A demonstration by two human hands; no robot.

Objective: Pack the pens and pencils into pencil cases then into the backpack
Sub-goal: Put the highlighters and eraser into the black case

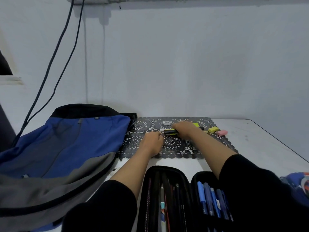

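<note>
A white desk point(260, 148) is standing against a pale wall, and a blue and grey backpack point(66, 148) is lying flat across its left side, reaching from the far edge almost to the near one. A dark lace mat point(175, 146) is lying along the middle of the far edge, just beside the backpack. At the near edge a black pencil case point(167, 198) is lying open in two halves, the left half holding pencils and the right half holding blue pens point(210, 198). A patterned pouch point(299, 183) is peeking in at the near right edge. Both arms, in black sleeves, are reaching over the open case onto the mat. The right hand point(184, 129) is curling its fingers over a black and yellow highlighter point(170, 131) that is lying on the mat, its left end sticking out past the knuckles. The left hand point(153, 141) is resting on the mat with its fingers curled, the tips meeting that free end; whether it is actually pinching anything cannot be told. Towards the mat's far right corner a yellow eraser point(212, 129) and a pink eraser point(222, 132) are lying side by side, the pink one on bare desk. A small white sharpener point(166, 122) is sitting on the mat just beyond the right hand.
</note>
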